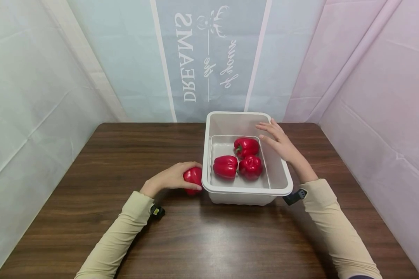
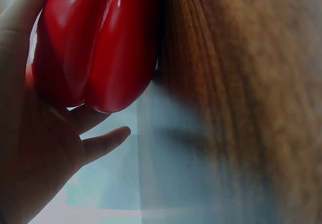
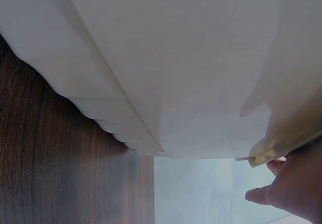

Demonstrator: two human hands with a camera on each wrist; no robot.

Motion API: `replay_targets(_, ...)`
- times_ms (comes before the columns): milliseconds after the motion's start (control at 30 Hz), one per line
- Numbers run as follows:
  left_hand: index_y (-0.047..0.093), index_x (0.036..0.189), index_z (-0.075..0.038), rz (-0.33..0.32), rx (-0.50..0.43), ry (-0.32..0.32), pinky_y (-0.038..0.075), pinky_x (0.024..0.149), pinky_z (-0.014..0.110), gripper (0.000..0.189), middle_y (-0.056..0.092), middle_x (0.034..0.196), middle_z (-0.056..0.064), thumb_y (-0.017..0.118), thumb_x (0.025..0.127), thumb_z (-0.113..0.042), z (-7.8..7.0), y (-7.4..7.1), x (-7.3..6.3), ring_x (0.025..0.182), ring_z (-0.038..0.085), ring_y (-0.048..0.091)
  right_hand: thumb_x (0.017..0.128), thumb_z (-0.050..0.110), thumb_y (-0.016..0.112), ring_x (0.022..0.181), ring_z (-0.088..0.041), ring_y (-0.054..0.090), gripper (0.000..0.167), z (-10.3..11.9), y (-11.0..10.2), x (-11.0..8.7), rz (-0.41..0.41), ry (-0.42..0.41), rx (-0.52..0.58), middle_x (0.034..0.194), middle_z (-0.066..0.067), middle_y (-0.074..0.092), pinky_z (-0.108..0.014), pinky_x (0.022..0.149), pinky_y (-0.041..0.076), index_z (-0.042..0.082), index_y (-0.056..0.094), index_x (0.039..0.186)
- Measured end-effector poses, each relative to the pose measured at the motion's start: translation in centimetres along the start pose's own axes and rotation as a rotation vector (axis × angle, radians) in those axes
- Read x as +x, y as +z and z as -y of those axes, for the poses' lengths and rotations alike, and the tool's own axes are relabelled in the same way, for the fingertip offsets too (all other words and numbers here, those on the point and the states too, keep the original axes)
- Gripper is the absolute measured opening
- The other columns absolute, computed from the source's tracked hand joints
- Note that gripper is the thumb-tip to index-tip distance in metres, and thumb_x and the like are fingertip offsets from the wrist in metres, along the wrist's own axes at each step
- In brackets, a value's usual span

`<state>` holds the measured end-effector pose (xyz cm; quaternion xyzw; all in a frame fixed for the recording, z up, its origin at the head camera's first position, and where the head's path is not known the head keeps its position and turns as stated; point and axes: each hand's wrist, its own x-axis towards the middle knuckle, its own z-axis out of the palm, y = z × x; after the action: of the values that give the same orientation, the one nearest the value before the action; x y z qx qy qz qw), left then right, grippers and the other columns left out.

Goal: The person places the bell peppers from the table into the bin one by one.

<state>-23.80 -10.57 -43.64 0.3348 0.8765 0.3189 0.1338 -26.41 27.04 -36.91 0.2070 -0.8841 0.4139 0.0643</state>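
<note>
My left hand [image 1: 174,176] grips a red bell pepper [image 1: 193,177] just outside the left wall of a white plastic bin [image 1: 246,190]. In the left wrist view the glossy, lobed pepper [image 2: 100,48] lies against the palm, close by the wooden surface, its stem end hidden. Three more red bell peppers lie inside the bin: one at the back [image 1: 246,147], one at the left [image 1: 225,167] and one at the front right [image 1: 250,167]. Over the bin's right rim extends my right hand [image 1: 280,144], fingers spread and holding nothing.
The bin stands on a dark brown wooden table [image 1: 153,236]. Pale fabric walls [image 1: 28,116] enclose the table at the back and sides, with a printed grey-blue panel [image 1: 209,58] behind it. A small dark camera sits at each wrist.
</note>
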Motion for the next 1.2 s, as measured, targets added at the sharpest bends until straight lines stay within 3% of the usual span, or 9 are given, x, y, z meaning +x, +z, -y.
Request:
replay_targets(433, 0.049, 0.122, -0.032, 0.000, -0.018, 0.034, 0.052, 0.074, 0.023, 0.063, 0.055, 0.112, -0.014, 0.073, 0.069, -0.056, -0.06, -0.20, 0.36, 0.098, 0.007, 0.055, 0.094, 0.022, 0.051, 0.143, -0.030, 0.000, 0.042, -0.12, -0.19, 0.11, -0.007, 0.009, 0.015, 0.145, -0.015, 0.035, -0.063, 0.108, 0.001, 0.009, 0.048, 0.135)
replay_targets(1200, 0.051, 0.117, -0.033, -0.003, -0.004, 0.032, 0.052, 0.070, 0.022, 0.058, 0.055, 0.108, -0.014, 0.074, 0.068, -0.055, 0.32, -0.08, 0.11, 0.096, 0.008, 0.054, 0.093, 0.015, 0.052, 0.143, -0.031, -0.001, 0.043, -0.11, 0.13, 0.07, -0.010, 0.004, 0.051, 0.145, -0.017, 0.035, -0.063, 0.108, -0.001, 0.007, 0.047, 0.135)
